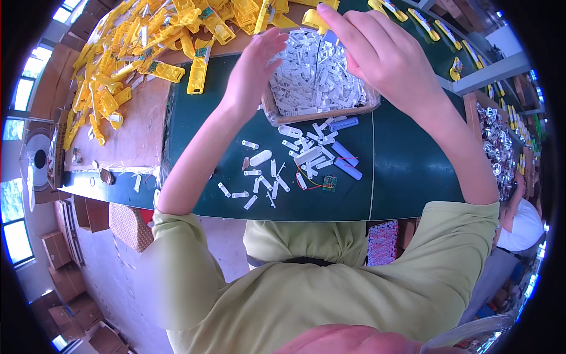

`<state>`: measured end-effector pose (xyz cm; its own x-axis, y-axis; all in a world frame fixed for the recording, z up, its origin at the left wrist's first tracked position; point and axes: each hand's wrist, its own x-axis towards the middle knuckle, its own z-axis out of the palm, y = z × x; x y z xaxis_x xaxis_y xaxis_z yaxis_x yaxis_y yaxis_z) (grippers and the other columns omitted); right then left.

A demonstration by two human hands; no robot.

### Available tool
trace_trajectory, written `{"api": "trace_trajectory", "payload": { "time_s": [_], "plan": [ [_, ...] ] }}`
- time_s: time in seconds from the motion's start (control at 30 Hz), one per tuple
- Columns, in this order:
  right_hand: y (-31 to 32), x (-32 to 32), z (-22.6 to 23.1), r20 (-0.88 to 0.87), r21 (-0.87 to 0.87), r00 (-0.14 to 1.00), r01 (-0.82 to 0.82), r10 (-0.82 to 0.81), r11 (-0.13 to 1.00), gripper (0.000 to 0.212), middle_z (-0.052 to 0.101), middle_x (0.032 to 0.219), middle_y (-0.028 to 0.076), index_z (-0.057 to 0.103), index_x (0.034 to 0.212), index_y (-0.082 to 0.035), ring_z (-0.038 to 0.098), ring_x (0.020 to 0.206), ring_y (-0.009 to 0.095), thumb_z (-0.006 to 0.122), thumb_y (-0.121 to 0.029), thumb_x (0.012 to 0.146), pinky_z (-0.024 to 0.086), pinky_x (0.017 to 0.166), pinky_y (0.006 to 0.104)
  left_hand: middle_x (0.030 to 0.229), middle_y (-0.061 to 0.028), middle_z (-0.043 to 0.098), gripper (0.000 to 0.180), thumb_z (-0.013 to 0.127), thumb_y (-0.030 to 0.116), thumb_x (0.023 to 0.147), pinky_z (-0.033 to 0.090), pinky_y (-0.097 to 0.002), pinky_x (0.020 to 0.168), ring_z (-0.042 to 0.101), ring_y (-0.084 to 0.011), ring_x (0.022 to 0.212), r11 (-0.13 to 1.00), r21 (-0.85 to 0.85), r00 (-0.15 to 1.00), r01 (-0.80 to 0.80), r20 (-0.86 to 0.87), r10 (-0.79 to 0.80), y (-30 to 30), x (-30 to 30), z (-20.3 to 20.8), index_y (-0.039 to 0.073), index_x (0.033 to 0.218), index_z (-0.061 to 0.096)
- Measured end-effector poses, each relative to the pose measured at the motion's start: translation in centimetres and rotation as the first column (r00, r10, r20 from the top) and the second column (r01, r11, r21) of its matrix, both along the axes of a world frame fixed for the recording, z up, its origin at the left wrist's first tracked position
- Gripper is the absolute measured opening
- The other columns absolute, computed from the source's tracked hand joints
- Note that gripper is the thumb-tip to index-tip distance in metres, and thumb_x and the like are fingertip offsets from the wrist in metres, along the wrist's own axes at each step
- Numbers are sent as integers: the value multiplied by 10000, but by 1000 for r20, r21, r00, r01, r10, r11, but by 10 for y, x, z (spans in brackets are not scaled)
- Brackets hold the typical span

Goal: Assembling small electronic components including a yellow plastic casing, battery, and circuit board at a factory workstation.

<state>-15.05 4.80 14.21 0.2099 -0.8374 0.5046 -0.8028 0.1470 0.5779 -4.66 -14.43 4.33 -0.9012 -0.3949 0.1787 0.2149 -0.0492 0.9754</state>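
Note:
Above the far right part of a box (273, 112) filled with small white plastic pieces (318, 74), my right hand (386, 56) grips a yellow plastic housing (315, 21). Its fingers are closed round the part, which they partly hide. My left hand (253, 74) hovers at the box's left rim with its fingers stretched out and nothing visible in them. Nearer to me, loose white plastic pieces (259, 157) are scattered on the dark green table (413, 171). Among them lie blue cylindrical cells (346, 169) and a small green circuit board (329, 183) with thin red and yellow wires.
A large heap of yellow housings (177, 29), some with green boards, covers the far left. More yellow parts (424, 25) lie in a row at far right, beyond a grey metal bar (495, 72). Shiny round metal parts (498, 147) fill a box at right, near another person (522, 224).

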Motion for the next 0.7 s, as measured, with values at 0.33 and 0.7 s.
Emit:
{"api": "trace_trajectory", "payload": {
  "time_s": [0.33, 0.7],
  "plan": [
    [-8, -49, -52, -24, 84, 990, -133, 136, 988, 498, 566, 902, 32, 516, 1223, -48, 579, 840, 152, 635, -61, 740, 499, 753, 267, 1420, -139, 362, 594, 210, 423, 981, 187, -359, 1112, 297, -225, 1341, 947, 320, 1000, -12, 5, 11, 7, -10, -10, -9, 1369, 331],
    [-10, -32, -63, 788, -86, 604, -84, 120, 993, 596, 561, 1096, 119, 449, 1288, -104, 575, 970, 264, 662, -77, 732, 481, 828, 364, 1103, -84, 564, 302, 519, 78, 916, 423, -265, 885, 536, -117, 977, 926, -358, 993, -118, -66, 101, 6, 12, -10, -3, 1205, 482]
  ]
}}
